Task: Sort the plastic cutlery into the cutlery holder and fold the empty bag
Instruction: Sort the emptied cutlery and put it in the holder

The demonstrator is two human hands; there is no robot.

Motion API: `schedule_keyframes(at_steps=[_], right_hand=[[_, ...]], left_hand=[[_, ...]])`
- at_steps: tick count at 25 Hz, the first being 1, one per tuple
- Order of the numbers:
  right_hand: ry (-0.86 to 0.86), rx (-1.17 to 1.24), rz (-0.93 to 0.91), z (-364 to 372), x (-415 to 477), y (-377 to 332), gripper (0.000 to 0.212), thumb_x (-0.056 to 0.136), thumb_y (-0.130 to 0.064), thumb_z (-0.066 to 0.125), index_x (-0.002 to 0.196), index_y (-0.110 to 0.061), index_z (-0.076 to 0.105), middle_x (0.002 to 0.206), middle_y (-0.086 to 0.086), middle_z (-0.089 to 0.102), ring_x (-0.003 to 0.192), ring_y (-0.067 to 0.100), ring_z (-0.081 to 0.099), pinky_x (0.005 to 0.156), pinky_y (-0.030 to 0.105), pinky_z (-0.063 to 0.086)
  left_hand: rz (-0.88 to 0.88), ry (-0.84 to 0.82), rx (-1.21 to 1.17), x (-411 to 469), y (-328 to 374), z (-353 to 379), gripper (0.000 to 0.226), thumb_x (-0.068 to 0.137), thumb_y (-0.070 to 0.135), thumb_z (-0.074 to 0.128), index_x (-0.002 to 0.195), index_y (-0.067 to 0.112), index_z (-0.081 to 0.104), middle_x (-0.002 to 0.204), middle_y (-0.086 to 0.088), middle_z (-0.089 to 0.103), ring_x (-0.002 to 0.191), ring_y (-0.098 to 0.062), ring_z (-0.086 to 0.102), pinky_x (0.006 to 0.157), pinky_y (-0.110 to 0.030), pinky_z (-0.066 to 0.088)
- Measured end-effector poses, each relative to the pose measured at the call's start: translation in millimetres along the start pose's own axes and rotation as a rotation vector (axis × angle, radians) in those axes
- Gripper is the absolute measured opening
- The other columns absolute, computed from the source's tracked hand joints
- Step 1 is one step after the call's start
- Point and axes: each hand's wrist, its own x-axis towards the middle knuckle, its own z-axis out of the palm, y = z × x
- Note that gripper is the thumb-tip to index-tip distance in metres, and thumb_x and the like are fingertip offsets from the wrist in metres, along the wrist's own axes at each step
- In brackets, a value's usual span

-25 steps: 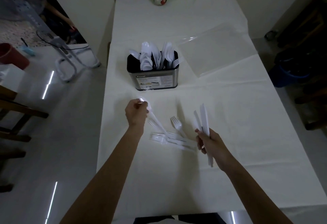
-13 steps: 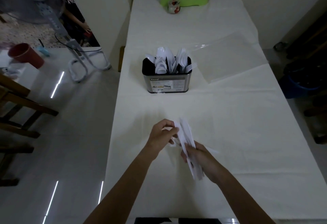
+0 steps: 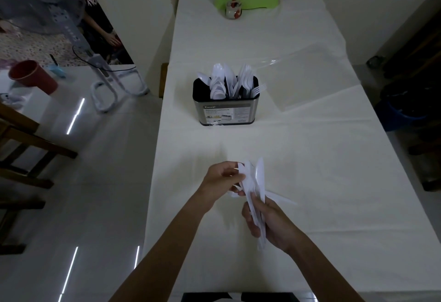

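White cloth covers the long table (image 3: 310,158), bare around both hands. One steel-and-black cutlery holder (image 3: 226,106), labelled "Kassa", stands at centre frame, full of white plastic cutlery; one clear empty bag (image 3: 310,80) lies flat to its right. Right hand (image 3: 272,223) grips a bundle of white plastic utensils (image 3: 256,182), count unclear; left hand (image 3: 223,177) pinches their tips

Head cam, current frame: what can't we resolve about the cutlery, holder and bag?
- Bundle of white cutlery: piece count and types unclear; pieces overlap, the right hand covers the handles, the left hand covers one side.
- Loose pieces on the table: partly behind both hands.
- Cutlery holder: dividers hidden by its front wall and packed cutlery; label text too small.
- Clear bag: edges faint against the white cloth; whether empty, unclear.
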Motion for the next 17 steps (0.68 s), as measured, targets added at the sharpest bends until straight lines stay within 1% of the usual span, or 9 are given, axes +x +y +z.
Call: schedule_keyframes(at_steps=[2, 3, 5, 6, 8, 10, 12, 14, 17], right_hand=[[0.04, 0.019, -0.011, 0.2, -0.5, -0.7, 0.043, 0.096, -0.038, 0.043, 0.071, -0.008, 0.06, 0.055, 0.009, 0.05, 0.039, 0.016, 0.041, 0.04, 0.023, 0.035], [0.072, 0.052, -0.017, -0.6, -0.3, -0.5, 0.039, 0.098, -0.035, 0.04, 0.081, -0.009, 0.063, 0.057, 0.009, 0.054, 0.039, 0.016, 0.043, 0.039, 0.023, 0.037], [0.102, 0.095, -0.017, -3.6, 0.2, 1.0, 0.034, 0.1, -0.032, 0.036, 0.101, -0.009, 0.061, 0.059, 0.008, 0.058, 0.039, 0.015, 0.043, 0.037, 0.022, 0.037], [0.092, 0.097, -0.005, -4.3, 0.2, 2.1, 0.034, 0.1, -0.033, 0.035, 0.105, -0.009, 0.059, 0.057, 0.007, 0.056, 0.036, 0.013, 0.04, 0.035, 0.02, 0.034], [0.067, 0.087, 0.015, -4.5, -1.0, 4.3, 0.035, 0.1, -0.038, 0.033, 0.101, -0.012, 0.057, 0.052, 0.003, 0.043, 0.034, 0.009, 0.03, 0.034, 0.015, 0.025], [0.045, 0.066, -0.01, -3.9, -1.9, 4.8, 0.036, 0.097, -0.043, 0.035, 0.094, -0.014, 0.055, 0.052, 0.0, 0.029, 0.035, 0.007, 0.022, 0.034, 0.015, 0.022], [0.01, 0.034, -0.042, -3.4, -2.9, 3.4, 0.032, 0.093, -0.044, 0.04, 0.091, -0.014, 0.051, 0.053, -0.001, 0.025, 0.035, 0.007, 0.021, 0.034, 0.015, 0.023], [-0.018, -0.008, -0.036, -4.4, -2.5, 1.3, 0.029, 0.089, -0.041, 0.048, 0.08, -0.014, 0.046, 0.053, -0.003, 0.026, 0.035, 0.006, 0.022, 0.034, 0.015, 0.022], [0.02, -0.125, 0.038, -6.8, 0.7, -3.6, 0.039, 0.092, -0.037, 0.052, 0.063, -0.019, 0.035, 0.055, -0.001, 0.022, 0.038, 0.007, 0.019, 0.037, 0.017, 0.017]], left_hand=[[0.041, 0.005, 0.007, -1.1, 2.8, 0.1, 0.022, 0.082, -0.004, 0.062, 0.093, 0.013, 0.071, 0.082, -0.01, 0.072, 0.064, -0.017, 0.066, 0.058, -0.025, 0.053], [0.058, 0.018, -0.002, -1.5, 4.6, 0.2, 0.024, 0.082, -0.005, 0.062, 0.09, 0.015, 0.072, 0.08, -0.008, 0.072, 0.064, -0.016, 0.066, 0.058, -0.023, 0.053], [0.075, 0.04, -0.017, -0.3, 6.8, 0.2, 0.024, 0.082, -0.004, 0.062, 0.09, 0.017, 0.071, 0.083, -0.008, 0.071, 0.07, -0.017, 0.066, 0.06, -0.022, 0.054], [0.075, 0.041, -0.002, 0.9, 7.4, -0.1, 0.024, 0.082, -0.003, 0.063, 0.09, 0.018, 0.071, 0.085, -0.007, 0.07, 0.072, -0.018, 0.065, 0.061, -0.021, 0.054], [0.066, 0.024, 0.055, 2.6, 7.9, -0.5, 0.022, 0.082, 0.001, 0.066, 0.092, 0.021, 0.07, 0.093, -0.005, 0.07, 0.074, -0.016, 0.065, 0.061, -0.021, 0.054], [0.051, 0.005, 0.085, 4.0, 7.8, -0.7, 0.023, 0.082, 0.006, 0.067, 0.095, 0.024, 0.069, 0.101, -0.004, 0.069, 0.077, -0.015, 0.064, 0.061, -0.021, 0.052], [0.032, -0.021, 0.078, 4.2, 8.2, 0.2, 0.023, 0.084, 0.008, 0.064, 0.099, 0.025, 0.066, 0.1, 0.0, 0.069, 0.074, -0.016, 0.065, 0.059, -0.023, 0.051], [0.009, -0.042, 0.035, 4.0, 8.7, 1.8, 0.027, 0.085, 0.006, 0.062, 0.106, 0.024, 0.061, 0.097, -0.001, 0.069, 0.068, -0.019, 0.066, 0.057, -0.026, 0.05], [0.0, -0.065, 0.043, 5.2, 10.0, 4.4, 0.034, 0.088, 0.002, 0.056, 0.115, 0.022, 0.056, 0.095, -0.005, 0.066, 0.069, -0.02, 0.063, 0.056, -0.025, 0.048]])
